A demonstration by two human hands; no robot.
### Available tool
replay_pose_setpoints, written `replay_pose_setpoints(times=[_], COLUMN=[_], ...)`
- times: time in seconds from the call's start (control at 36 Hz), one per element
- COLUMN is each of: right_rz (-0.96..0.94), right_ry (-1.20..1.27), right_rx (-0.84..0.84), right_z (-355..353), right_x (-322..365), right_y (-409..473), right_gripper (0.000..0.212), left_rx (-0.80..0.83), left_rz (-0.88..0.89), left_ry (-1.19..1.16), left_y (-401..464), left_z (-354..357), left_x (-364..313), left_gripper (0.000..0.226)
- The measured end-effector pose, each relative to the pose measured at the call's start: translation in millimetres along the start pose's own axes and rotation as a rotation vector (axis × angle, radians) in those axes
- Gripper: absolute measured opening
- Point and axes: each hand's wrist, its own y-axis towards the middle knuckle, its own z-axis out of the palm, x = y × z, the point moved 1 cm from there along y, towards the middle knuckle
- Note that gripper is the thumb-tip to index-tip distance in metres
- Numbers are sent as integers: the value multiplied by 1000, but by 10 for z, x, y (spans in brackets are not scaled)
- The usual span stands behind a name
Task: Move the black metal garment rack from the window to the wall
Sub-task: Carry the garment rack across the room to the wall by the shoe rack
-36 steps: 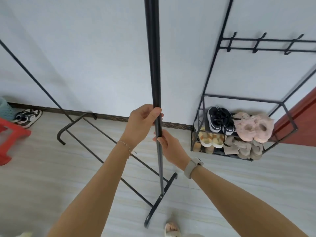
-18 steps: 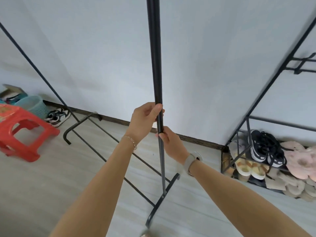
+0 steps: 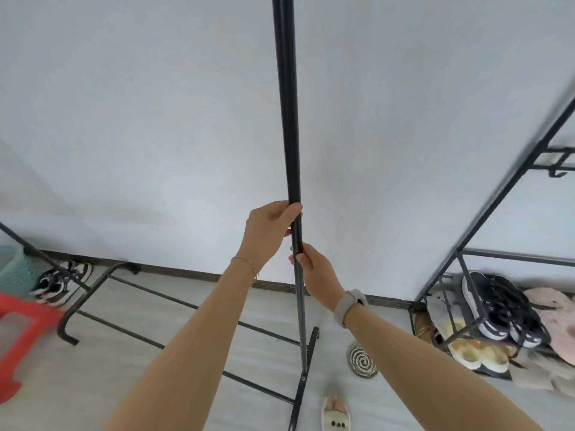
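The black metal garment rack [image 3: 287,113] stands in front of me beside the white wall [image 3: 140,135], its near upright pole running up out of the top of the view. My left hand [image 3: 267,231] is shut around that pole at mid-height. Just below it my right hand [image 3: 317,272] grips the thinner lower section of the same pole. The near foot bar [image 3: 306,365] and the curved far foot [image 3: 90,293] rest on the pale floor, joined by two low rails [image 3: 193,306].
A black shoe rack [image 3: 485,309] with sneakers and slippers stands at the right against the wall. A red stool [image 3: 21,334], a teal basket [image 3: 12,269] and loose sneakers [image 3: 57,283] lie at the left. A round coil mat [image 3: 362,362] and my slippered foot [image 3: 335,413] are near the foot bar.
The view has shifted: the red stool has slid toward the left edge, and the coil mat and my slipper have come into sight. Both hands keep their grip on the pole.
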Motion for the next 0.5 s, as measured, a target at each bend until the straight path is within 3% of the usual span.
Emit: replay_pose_setpoints(times=[0.22,0.5], right_rz=[-77,-97], right_ry=[-24,-70], right_rx=[78,131], right_z=[-400,-636], right_x=[0,109], right_y=[1149,1865], right_gripper=[25,26], left_rx=[-124,-192], left_rz=[28,43], left_ry=[-1,-45], left_y=[1107,1785], left_z=[233,296], left_x=[-99,-126], left_gripper=[18,14])
